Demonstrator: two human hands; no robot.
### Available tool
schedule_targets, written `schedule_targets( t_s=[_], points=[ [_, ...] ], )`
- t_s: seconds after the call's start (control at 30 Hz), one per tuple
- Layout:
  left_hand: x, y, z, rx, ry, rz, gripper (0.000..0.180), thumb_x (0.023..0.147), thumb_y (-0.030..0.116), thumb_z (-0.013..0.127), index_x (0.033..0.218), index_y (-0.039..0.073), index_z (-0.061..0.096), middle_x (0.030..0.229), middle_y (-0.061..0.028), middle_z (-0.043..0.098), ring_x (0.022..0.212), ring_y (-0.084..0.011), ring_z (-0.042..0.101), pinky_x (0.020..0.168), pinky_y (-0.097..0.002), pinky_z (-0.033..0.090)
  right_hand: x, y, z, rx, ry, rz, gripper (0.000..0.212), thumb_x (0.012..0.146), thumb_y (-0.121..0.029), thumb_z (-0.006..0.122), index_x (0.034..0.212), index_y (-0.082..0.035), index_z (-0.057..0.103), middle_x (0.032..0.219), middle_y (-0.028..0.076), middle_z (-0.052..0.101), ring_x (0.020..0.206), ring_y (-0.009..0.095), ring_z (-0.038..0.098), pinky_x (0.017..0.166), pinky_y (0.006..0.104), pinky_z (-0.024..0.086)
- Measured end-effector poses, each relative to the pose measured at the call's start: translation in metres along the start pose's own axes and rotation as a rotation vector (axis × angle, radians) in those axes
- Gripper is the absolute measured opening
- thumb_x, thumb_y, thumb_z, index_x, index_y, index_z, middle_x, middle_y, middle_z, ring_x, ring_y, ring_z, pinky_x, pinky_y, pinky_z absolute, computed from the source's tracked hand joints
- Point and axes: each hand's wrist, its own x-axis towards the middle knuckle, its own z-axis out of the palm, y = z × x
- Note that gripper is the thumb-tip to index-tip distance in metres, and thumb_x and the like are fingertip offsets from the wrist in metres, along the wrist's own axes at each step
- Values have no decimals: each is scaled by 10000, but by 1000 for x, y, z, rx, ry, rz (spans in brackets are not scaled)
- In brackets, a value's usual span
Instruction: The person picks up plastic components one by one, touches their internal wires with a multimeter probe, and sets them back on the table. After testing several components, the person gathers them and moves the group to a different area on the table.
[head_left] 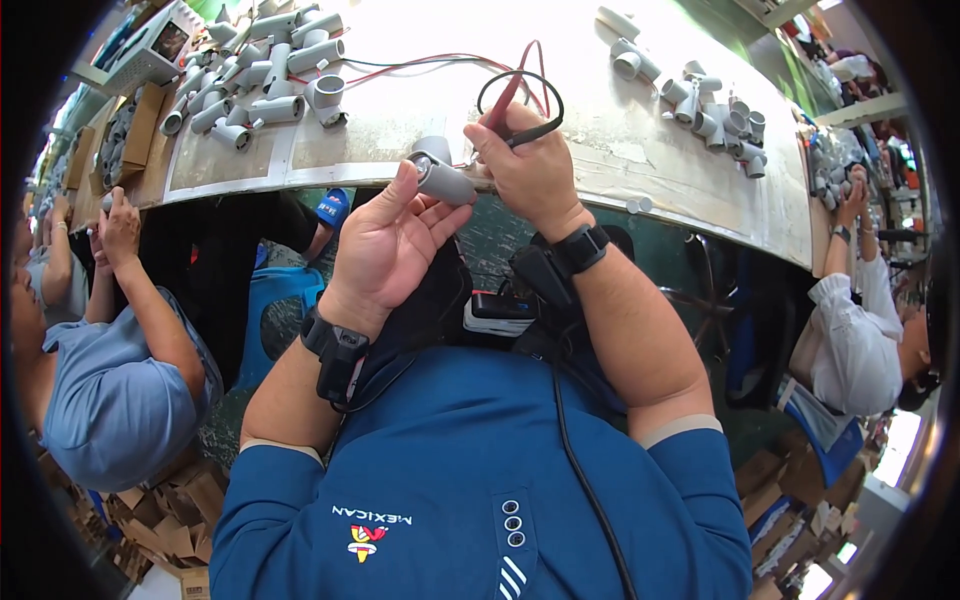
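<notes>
My left hand (378,250), palm up, holds a grey tubular plastic fitting (446,183) between thumb and fingers, at the table's near edge. The fitting has a wide cylinder joined to a second round part. Close to its right, my right hand (532,180) is closed around a pair of test probes, a red probe (507,104) and a black probe (538,132). Their tips point toward the fitting; whether they touch it I cannot tell. Red and black leads (420,62) loop above the right hand and run left across the table.
Many similar grey fittings (270,75) lie heaped at the table's left, with a smaller group (715,115) at the right. Cardboard trays (140,130) stand far left. Two small pale discs (638,206) sit at the front edge. Co-workers sit on both sides, near a blue stool (270,310).
</notes>
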Motion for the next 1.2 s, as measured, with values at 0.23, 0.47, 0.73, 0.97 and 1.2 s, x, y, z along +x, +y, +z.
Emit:
schedule_targets(
  t_s=[0.23,0.47,0.73,0.97,1.2],
  points=[
    [0,6,2,20,-11,4,489,1096,380,597,1370,-24,573,1254,-181,664,1203,-327,656,1074,-480,525,1,-3,3,48,20,-7,168,978,-184,755,967,-34,680,722,31,678,602,109,639,555,282,490],
    [-1,-2,-6,-22,15,-56,484,1082,409,614,1346,3,610,1254,-168,669,1198,-349,656,1055,-513,518,-4,2,5,132,15,24,129,985,-136,744,969,-28,675,717,7,655,599,81,611,543,259,472],
    [-1,-1,-5,-6,32,-60,480,1082,423,611,1341,19,618,1256,-168,665,1180,-345,657,1057,-514,513,-3,4,6,149,11,48,133,1000,-146,742,988,-32,676,748,9,663,616,78,616,545,250,475],
    [0,1,-3,-1,33,-58,483,1083,430,608,1336,19,619,1258,-166,664,1171,-337,656,1055,-511,513,-1,4,5,140,7,21,134,1006,-149,736,1002,-30,674,750,8,662,615,80,615,548,247,480],
    [-4,1,-4,5,34,-53,482,1083,418,611,1345,13,611,1234,-150,680,1146,-319,668,1036,-487,528,-4,2,3,96,-14,33,130,1018,-149,721,1019,-29,672,764,22,679,627,94,629,559,247,490]
  ],
)
